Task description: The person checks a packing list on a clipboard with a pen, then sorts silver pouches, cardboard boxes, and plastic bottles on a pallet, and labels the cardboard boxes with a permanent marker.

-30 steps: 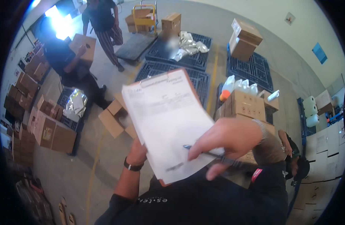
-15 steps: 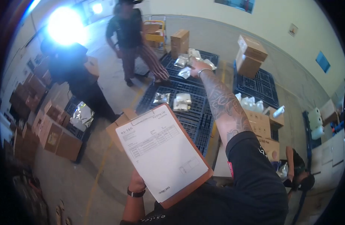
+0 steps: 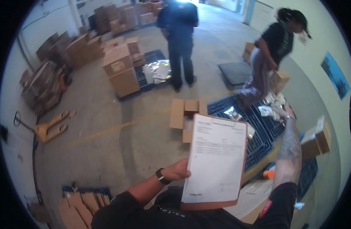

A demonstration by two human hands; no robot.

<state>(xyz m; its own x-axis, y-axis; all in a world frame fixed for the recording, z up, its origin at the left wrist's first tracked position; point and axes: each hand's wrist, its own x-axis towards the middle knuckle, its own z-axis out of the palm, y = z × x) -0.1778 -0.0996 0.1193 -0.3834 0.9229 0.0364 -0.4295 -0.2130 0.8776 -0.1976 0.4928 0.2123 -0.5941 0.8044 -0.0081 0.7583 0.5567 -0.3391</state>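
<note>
My left hand [image 3: 178, 169] grips the left edge of a brown clipboard [image 3: 210, 206]. On it lies a printed packing list [image 3: 215, 164], facing me. My right arm stretches out to the far right, and my right hand [image 3: 286, 113] is at a group of silver and white pouches [image 3: 274, 103] on a blue pallet [image 3: 259, 147]; its fingers are blurred, and I cannot tell whether they hold one. Beyond the clipboard's top edge a silver pouch [image 3: 232, 113] lies on the pallet. A white pack [image 3: 251, 131] is partly hidden behind the clipboard.
A person in striped trousers [image 3: 261, 68] is beside the pouches; another in dark clothes [image 3: 180, 45] stands farther back. An open carton [image 3: 177, 114] sits just beyond the clipboard. Stacked cartons [image 3: 120, 72] and a yellow pallet jack [image 3: 51, 129] are left. Another carton [image 3: 316, 141] stands right.
My view has swung left, so the pallet and pouches now appear farther right. The clipboard stands more upright in view. The person in striped trousers is now right beside the pouches.
</note>
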